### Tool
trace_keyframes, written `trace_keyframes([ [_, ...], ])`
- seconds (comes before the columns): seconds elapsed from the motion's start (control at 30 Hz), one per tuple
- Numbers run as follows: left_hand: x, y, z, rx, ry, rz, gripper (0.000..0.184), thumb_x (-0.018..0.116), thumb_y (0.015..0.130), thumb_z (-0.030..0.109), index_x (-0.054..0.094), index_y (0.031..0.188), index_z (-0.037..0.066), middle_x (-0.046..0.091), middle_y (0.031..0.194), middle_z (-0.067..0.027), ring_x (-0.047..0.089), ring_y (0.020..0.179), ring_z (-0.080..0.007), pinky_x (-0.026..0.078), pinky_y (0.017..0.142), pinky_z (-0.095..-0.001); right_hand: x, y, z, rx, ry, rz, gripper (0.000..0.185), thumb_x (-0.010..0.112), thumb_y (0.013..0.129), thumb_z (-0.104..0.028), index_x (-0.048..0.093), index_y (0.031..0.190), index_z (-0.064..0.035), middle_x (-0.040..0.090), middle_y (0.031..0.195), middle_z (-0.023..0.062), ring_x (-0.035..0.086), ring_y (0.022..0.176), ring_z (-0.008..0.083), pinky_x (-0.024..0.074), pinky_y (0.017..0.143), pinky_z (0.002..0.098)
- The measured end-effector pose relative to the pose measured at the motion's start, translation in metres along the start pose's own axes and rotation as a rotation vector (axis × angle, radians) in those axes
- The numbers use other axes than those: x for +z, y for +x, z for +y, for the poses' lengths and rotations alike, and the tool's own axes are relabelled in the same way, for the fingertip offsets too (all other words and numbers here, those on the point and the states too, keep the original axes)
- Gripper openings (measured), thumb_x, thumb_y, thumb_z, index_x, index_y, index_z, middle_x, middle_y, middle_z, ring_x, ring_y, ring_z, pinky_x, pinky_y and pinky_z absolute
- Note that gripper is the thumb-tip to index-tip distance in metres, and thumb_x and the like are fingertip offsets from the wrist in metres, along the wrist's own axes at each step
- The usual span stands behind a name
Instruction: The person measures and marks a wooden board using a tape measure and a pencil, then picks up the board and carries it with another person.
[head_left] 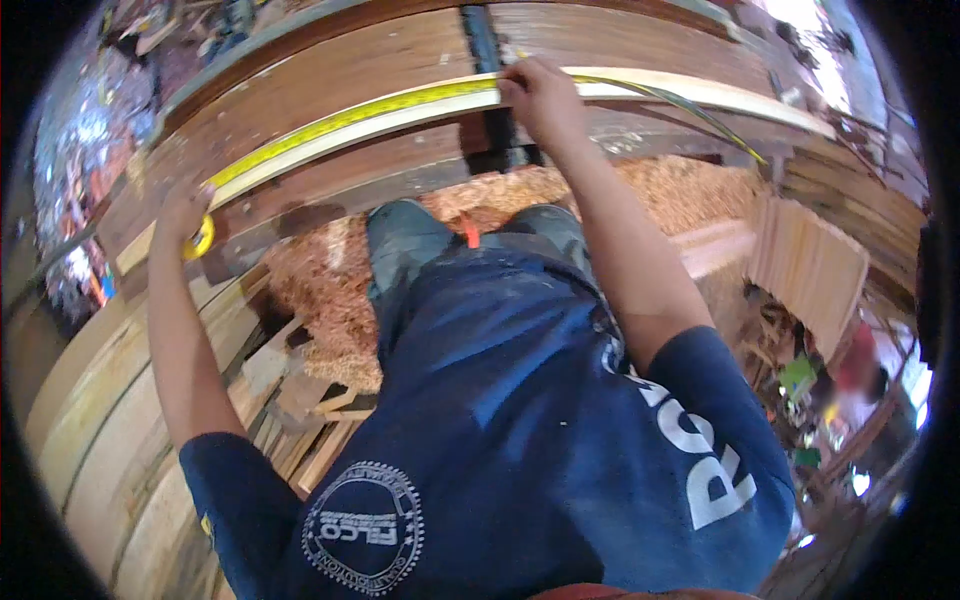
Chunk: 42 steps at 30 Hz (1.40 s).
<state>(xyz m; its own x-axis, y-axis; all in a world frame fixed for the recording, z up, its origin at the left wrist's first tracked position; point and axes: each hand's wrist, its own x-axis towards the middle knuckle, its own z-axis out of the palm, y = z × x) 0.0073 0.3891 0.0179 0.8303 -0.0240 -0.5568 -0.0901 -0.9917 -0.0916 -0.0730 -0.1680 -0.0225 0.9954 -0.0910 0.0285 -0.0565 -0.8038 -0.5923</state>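
A yellow tape measure blade (pixel 350 117) lies stretched along a long pale wood strip (pixel 700 92) on the brown bench. At the left, my left hand (pixel 183 212) is closed around the yellow tape case (pixel 201 238), near the strip's left part. My right hand (pixel 542 95) pinches the blade against the strip near the middle of the bench. Past my right hand the free end of the blade curves off to the right and hangs down beyond the strip's front edge.
The wooden bench (pixel 400 50) has a dark gap across its middle. Wood shavings (pixel 335 270) cover the ground below. Curved planks (pixel 130 400) lie at the left, boards (pixel 808 260) at the right. Offcuts lie near my left arm.
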Motion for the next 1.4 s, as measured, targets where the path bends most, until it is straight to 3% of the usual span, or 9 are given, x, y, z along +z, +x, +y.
trace_keyframes([
  [0.13, 0.008, 0.002, -0.005, 0.057, -0.012, 0.06, 0.056, 0.061, 0.096, 0.042, 0.055, 0.14, 0.007, 0.057, 0.137, -0.0252, 0.051, 0.131, -0.0414, 0.039, 0.112, -0.0468, 0.004, -0.006, -0.017, -0.129, -0.054, 0.109, 0.027, 0.071, 0.087, -0.015, 0.065, 0.113, -0.0088, 0.065, 0.095, 0.0142, 0.065, 0.086, 0.0345, 0.0528, 0.078, 0.0449],
  [0.33, 0.011, 0.017, -0.008, -0.033, 0.048, -0.093, 0.054, 0.057, 0.097, 0.047, 0.063, 0.131, 0.005, 0.064, 0.123, -0.0279, 0.06, 0.118, -0.0451, 0.047, 0.104, -0.0491, 0.031, 0.004, -0.069, -0.197, 0.193, 0.003, 0.024, 0.069, 0.089, -0.01, 0.061, 0.112, -0.0063, 0.063, 0.099, 0.0155, 0.063, 0.085, 0.0354, 0.0524, 0.076, 0.0407],
  [0.5, 0.014, 0.011, -0.009, 0.007, 0.049, 0.068, 0.052, 0.056, 0.097, 0.05, 0.074, 0.107, 0.002, 0.069, 0.111, -0.0272, 0.064, 0.108, -0.0448, 0.049, 0.098, -0.0504, 0.074, 0.011, -0.128, -0.151, 0.743, -0.154, 0.035, 0.057, 0.104, -0.028, 0.063, 0.13, -0.0061, 0.071, 0.104, 0.0105, 0.064, 0.092, 0.0158, 0.0517, 0.084, 0.0311],
  [0.73, -0.006, 0.0, 0.007, -0.067, -0.092, -0.081, 0.047, 0.06, 0.096, 0.044, 0.072, 0.107, 0.0, 0.068, 0.112, -0.0277, 0.063, 0.108, -0.0438, 0.049, 0.093, -0.0509, 0.125, -0.003, -0.161, 0.09, 0.849, -0.264, 0.021, 0.066, 0.097, -0.02, 0.068, 0.102, 0.0002, 0.07, 0.086, 0.0051, 0.063, 0.079, 0.0101, 0.0526, 0.072, 0.0284],
  [0.83, 0.015, 0.009, -0.009, 0.035, -0.014, 0.049, 0.045, 0.06, 0.096, 0.044, 0.072, 0.099, 0.001, 0.069, 0.103, -0.0265, 0.065, 0.102, -0.0444, 0.049, 0.089, -0.0527, 0.133, -0.012, -0.166, 0.02, 0.62, -0.121, 0.015, 0.068, 0.09, -0.014, 0.066, 0.094, 0.0007, 0.068, 0.081, 0.005, 0.061, 0.074, 0.0092, 0.0511, 0.067, 0.0272],
  [0.93, 0.018, 0.007, -0.016, 0.304, 0.23, 0.058, 0.043, 0.058, 0.098, 0.043, 0.072, 0.097, 0.002, 0.069, 0.1, -0.0254, 0.065, 0.099, -0.0432, 0.05, 0.087, -0.0518, 0.138, -0.015, -0.164, 0.041, 0.68, -0.168, 0.015, 0.07, 0.089, -0.011, 0.063, 0.095, 0.0007, 0.068, 0.094, 0.0064, 0.062, 0.085, 0.0104, 0.0504, 0.077, 0.0246],
  [1.07, 0.014, -0.004, -0.008, 0.138, 0.021, 0.138, 0.045, 0.05, 0.102, 0.04, 0.071, 0.099, 0.0, 0.069, 0.103, -0.0239, 0.067, 0.101, -0.0403, 0.052, 0.09, -0.0485, 0.144, -0.015, -0.16, -0.016, 0.576, -0.163, 0.012, 0.069, 0.083, -0.007, 0.061, 0.085, 0.0008, 0.068, 0.087, 0.0063, 0.062, 0.083, 0.0109, 0.0509, 0.076, 0.0265],
  [1.17, 0.05, 0.022, -0.029, 0.154, 0.084, 0.087, 0.049, 0.053, 0.099, 0.047, 0.073, 0.1, 0.002, 0.071, 0.101, -0.0233, 0.068, 0.097, -0.041, 0.053, 0.087, -0.0509, 0.139, -0.013, -0.166, 0.008, 0.574, -0.165, 0.012, 0.069, 0.081, -0.006, 0.06, 0.083, 0.0008, 0.068, 0.085, 0.0067, 0.062, 0.081, 0.0115, 0.0513, 0.075, 0.0278],
  [1.4, 0.004, 0.011, 0.0, -0.009, 0.075, -0.151, 0.049, 0.053, 0.1, 0.045, 0.072, 0.107, 0.0, 0.069, 0.112, -0.0243, 0.066, 0.107, -0.0405, 0.051, 0.093, -0.0504, 0.143, -0.014, -0.166, -0.06, 0.523, -0.109, 0.012, 0.069, 0.081, -0.007, 0.06, 0.082, 0.0002, 0.067, 0.08, 0.0081, 0.063, 0.075, 0.0144, 0.0512, 0.072, 0.0285],
])
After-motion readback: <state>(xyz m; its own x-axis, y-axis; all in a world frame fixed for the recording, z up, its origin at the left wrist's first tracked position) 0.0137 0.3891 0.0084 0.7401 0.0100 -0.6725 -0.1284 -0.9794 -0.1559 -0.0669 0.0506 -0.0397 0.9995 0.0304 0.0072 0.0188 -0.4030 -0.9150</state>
